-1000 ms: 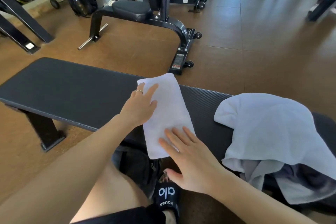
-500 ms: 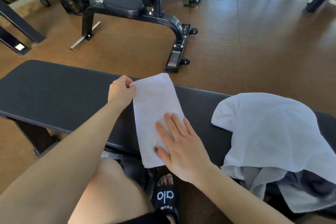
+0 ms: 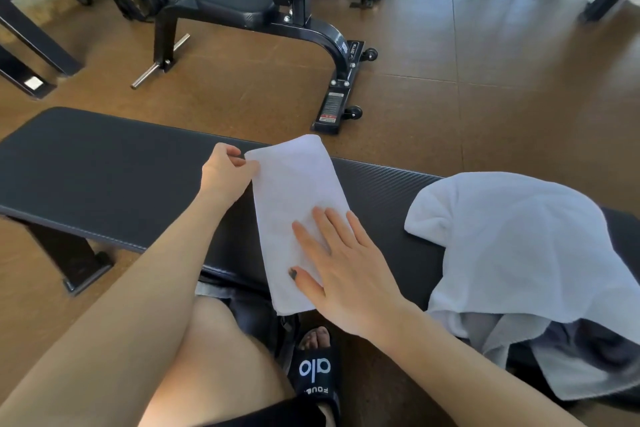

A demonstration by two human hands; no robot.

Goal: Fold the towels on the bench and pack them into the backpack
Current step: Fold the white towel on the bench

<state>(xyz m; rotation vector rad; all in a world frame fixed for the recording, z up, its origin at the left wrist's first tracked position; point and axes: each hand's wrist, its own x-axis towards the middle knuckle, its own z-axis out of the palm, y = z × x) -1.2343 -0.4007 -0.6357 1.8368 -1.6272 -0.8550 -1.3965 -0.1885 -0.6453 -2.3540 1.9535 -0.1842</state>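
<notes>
With our right hand (image 3: 341,265) flat on the narrow folded towel (image 3: 294,204) at mid-frame on the bench (image 3: 104,166), our left hand (image 3: 227,172) had moved from pressing to pinching its upper-left corner, which we judged readied the next fold.

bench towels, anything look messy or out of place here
Yes. The big white towel at the right end of the bench lies crumpled and unfolded, drooping over the near edge onto grey cloth. The small folded towel overhangs the near edge too, pressed by the right hand.
</notes>
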